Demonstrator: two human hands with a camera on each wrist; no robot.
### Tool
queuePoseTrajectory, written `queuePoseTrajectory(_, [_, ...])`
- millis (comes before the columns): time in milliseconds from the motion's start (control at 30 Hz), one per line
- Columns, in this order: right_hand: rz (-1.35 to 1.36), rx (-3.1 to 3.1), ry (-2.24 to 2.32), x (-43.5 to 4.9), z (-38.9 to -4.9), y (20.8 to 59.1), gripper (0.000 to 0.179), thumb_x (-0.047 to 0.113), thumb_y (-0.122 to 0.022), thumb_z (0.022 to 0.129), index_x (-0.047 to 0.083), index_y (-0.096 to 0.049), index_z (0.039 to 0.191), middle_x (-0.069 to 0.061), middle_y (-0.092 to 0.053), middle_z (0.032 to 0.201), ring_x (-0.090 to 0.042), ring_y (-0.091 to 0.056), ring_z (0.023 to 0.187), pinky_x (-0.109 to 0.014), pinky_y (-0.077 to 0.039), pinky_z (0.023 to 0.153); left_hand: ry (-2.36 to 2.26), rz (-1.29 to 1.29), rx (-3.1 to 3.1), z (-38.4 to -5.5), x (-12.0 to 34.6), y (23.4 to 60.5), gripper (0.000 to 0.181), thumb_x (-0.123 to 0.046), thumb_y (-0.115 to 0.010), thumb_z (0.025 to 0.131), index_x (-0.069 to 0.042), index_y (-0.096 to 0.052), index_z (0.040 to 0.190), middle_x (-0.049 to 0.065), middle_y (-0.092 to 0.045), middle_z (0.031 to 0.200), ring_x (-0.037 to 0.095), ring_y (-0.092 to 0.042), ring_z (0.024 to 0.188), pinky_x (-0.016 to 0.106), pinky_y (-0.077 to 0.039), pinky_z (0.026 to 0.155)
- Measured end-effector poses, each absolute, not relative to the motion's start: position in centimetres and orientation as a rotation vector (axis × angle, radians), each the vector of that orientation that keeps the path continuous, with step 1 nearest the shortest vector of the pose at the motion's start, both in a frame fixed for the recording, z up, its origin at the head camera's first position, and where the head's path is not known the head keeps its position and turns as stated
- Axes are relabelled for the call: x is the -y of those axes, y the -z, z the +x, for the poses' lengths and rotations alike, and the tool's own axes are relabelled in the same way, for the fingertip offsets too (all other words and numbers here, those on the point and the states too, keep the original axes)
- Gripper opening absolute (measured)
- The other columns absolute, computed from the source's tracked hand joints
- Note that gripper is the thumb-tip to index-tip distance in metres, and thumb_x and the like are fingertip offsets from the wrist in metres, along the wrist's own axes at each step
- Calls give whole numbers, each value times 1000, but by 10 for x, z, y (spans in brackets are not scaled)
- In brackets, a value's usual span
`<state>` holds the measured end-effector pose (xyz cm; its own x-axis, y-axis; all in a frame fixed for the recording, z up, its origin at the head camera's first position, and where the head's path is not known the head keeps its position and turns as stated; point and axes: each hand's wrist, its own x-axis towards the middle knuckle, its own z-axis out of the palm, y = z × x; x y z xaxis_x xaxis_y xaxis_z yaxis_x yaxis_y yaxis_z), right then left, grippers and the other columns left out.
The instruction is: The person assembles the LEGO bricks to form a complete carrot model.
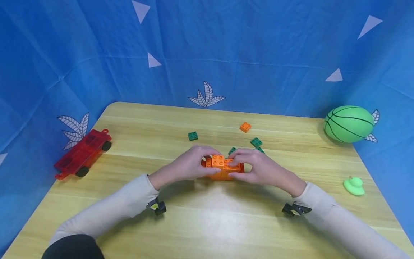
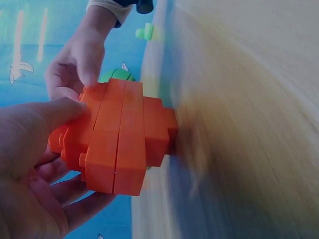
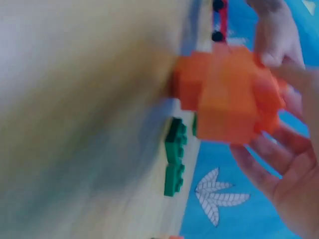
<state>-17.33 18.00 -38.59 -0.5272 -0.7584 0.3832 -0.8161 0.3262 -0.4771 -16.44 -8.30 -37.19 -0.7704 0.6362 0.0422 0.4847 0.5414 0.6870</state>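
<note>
Both hands hold an assembly of orange toy building bricks (image 1: 221,174) at the middle of the table. My left hand (image 1: 193,164) grips its left end, thumb on the near side and fingers behind. Across from it, my right hand (image 1: 257,165) grips the right end in the same way. In the left wrist view the stepped orange brick assembly (image 2: 117,134) shows its smooth faces, widest in the middle layers. A square stack of orange bricks rises on its top left, studs up. The fingers partly hide both ends.
Behind the hands lie several green bricks (image 1: 256,142), another green brick (image 1: 193,136) and a loose orange brick (image 1: 245,127). A red toy wagon (image 1: 84,153) stands at left. A green ball (image 1: 348,124) and a green toy duck (image 1: 354,186) are at right. Blue cloth (image 1: 258,72) encloses the table.
</note>
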Motion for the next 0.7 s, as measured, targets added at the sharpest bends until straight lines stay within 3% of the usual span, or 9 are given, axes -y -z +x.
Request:
queuePoseTrajectory(133, [1372, 2559, -1137, -193, -198, 381, 13, 15, -79, 91, 16, -79, 103, -2, -78, 107, -13, -73, 94, -33, -61, 81, -1007, 942, -2596, -165, 81, 373, 35, -27, -81, 90, -15, -74, 121, -1, -75, 117, 12, -61, 90, 22, -54, 72])
queuePoseTrajectory(267, [994, 2781, -1074, -214, -233, 379, 22, 21, -71, 98, 8, -75, 115, -10, -77, 112, -23, -74, 95, -40, -62, 78, -963, 901, -2607, -165, 79, 373, 39, -32, -80, 90, -16, -73, 124, -2, -74, 124, 12, -64, 101, 26, -55, 83])
queuePoseTrajectory(433, [635, 3028, -919, -235, -271, 386, 43, 29, -65, 102, 0, -63, 134, -23, -66, 133, -40, -68, 114, -55, -56, 93, -952, 870, -2596, -166, 79, 372, 39, -32, -80, 90, -17, -73, 125, -2, -73, 126, 13, -64, 104, 28, -55, 84])
queuePoseTrajectory(567, [528, 3166, -846, -235, -292, 393, 58, 35, -63, 102, 0, -51, 147, -28, -56, 144, -44, -62, 121, -58, -52, 99, -969, 863, -2582, -166, 79, 371, 38, -31, -81, 89, -18, -73, 124, -4, -74, 122, 12, -63, 101, 26, -55, 80])
queuePoseTrajectory(700, [539, 3252, -733, -226, -306, 399, 71, 40, -65, 100, -1, -41, 154, -30, -52, 147, -41, -65, 115, -59, -50, 102, -958, 838, -2582, -166, 81, 371, 39, -33, -81, 89, -19, -73, 125, -4, -73, 124, 12, -64, 105, 26, -55, 84])
